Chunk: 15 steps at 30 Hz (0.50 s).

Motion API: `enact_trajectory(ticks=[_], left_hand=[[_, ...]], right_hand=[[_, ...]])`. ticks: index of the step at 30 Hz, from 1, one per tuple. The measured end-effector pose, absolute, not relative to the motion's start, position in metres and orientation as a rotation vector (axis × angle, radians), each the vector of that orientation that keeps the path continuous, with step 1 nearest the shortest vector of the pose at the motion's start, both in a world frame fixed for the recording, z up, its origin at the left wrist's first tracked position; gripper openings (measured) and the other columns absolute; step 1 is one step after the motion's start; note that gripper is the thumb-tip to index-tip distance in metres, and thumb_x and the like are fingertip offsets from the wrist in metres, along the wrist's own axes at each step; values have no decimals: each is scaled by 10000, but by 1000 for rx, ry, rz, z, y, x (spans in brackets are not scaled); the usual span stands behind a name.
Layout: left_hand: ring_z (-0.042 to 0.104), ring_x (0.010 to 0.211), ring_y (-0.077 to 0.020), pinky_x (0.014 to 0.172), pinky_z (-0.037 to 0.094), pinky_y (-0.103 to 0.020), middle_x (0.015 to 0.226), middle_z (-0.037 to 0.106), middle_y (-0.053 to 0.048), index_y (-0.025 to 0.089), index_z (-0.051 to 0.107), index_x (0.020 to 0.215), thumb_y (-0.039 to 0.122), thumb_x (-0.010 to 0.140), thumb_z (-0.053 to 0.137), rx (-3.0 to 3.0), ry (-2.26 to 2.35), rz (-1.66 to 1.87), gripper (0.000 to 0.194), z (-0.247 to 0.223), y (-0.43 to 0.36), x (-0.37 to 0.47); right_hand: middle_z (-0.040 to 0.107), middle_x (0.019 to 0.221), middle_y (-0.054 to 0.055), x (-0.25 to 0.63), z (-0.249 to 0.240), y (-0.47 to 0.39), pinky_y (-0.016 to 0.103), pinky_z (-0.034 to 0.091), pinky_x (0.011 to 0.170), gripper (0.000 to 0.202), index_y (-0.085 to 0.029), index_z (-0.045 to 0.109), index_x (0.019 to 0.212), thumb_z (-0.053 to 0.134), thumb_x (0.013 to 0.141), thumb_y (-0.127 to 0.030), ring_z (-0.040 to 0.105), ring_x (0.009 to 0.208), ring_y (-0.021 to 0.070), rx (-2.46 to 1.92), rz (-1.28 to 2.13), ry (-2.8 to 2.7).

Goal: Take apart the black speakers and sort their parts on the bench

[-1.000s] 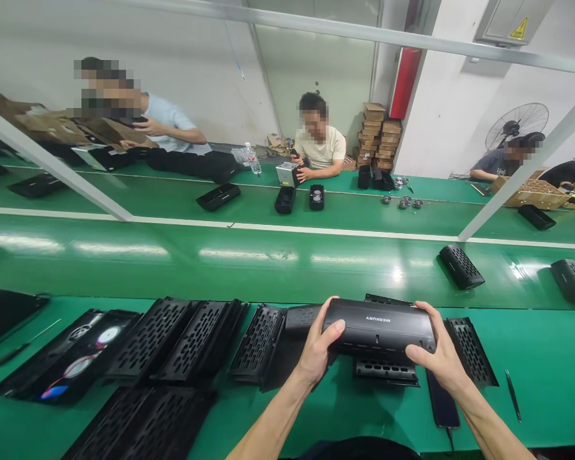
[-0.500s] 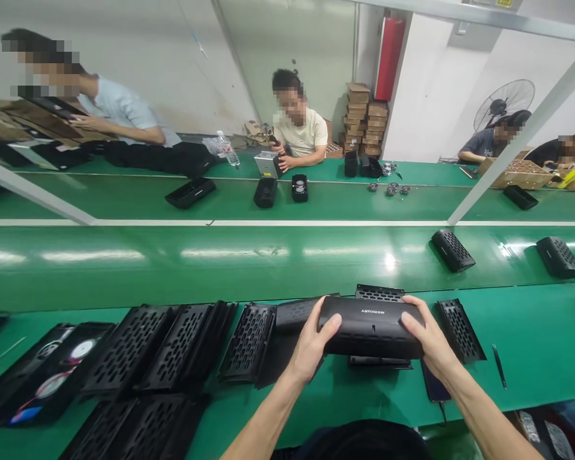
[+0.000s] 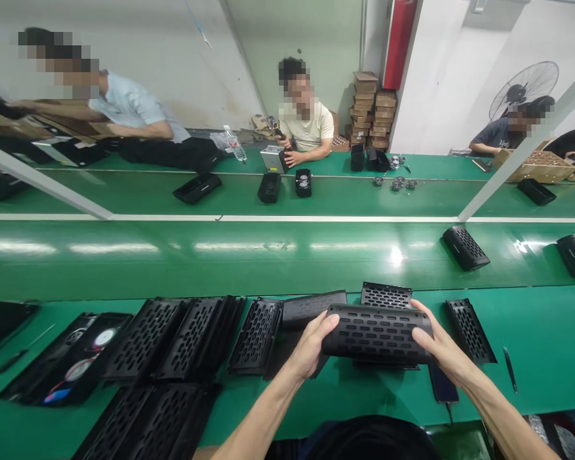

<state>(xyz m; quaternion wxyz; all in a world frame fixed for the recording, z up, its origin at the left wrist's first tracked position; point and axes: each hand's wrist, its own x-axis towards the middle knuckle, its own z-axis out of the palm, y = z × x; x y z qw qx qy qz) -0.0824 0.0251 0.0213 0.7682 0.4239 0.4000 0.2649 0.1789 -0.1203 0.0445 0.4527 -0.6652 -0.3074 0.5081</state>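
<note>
Both hands grip a black speaker [image 3: 376,333] above the green table, its slotted grille face toward me. My left hand [image 3: 314,342] closes on its left end with the thumb on the front. On the right end, my right hand [image 3: 436,335] is wrapped, thumb pressed to the front. Behind and beneath the speaker lies a slotted black panel [image 3: 387,296], partly hidden. Another black panel [image 3: 316,308] lies left of it, near my left hand. A separate slotted panel [image 3: 470,332] rests to the right, and a phone [image 3: 443,383] lies under my right wrist.
Several slotted panels [image 3: 144,338] and an open speaker housing [image 3: 69,361] with wires lie on the left, beside a screwdriver [image 3: 23,351]. A black pen [image 3: 510,369] lies right. Beyond, a green conveyor belt [image 3: 268,262] carries speakers [image 3: 466,248]; co-workers [image 3: 309,131] sit across it.
The speaker has turned in my hands: its lettered face showed before, and now the slotted grille faces me. The view has shifted slightly.
</note>
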Motion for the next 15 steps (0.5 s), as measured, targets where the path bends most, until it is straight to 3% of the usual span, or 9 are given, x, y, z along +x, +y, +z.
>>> enact_trajectory(ticks=[5,7,10,15], left_hand=[[621,1282,-378,1089,482,-477,1268,752,-159,145,735,1154,666,792,746,930,952,532,635,14,22,-75],[591,1331,-358,1127,453,-457,1352,714,-149,167,683,1290,621,807,762,844,938,498,668,16,23,-77],[585,1344,-338,1151,424,-450,1401,681,-130,209,486,1521,523,786,817,748,825,446,866,19,24,-81],[568,1343,-381,1173,390,-502,1359,694,-128,191,475,1518,539,768,801,885,763,492,888,8,21,-79]], right_hand=[[452,1634,112,179,34,-127,593,460,1144,833,-344,433,1527,711,841,-726,482,1463,375,-1634,1278,-672],[429,1653,100,182,35,-126,566,467,1145,859,-356,405,1548,703,839,-739,449,1486,377,-1659,1321,-602],[443,1641,118,188,44,-125,526,444,1170,974,-355,315,1606,722,816,-753,454,1479,375,-1670,1404,-547],[479,1604,136,193,59,-136,569,434,1157,1075,-375,245,1638,803,777,-696,502,1429,404,-1602,1451,-586]])
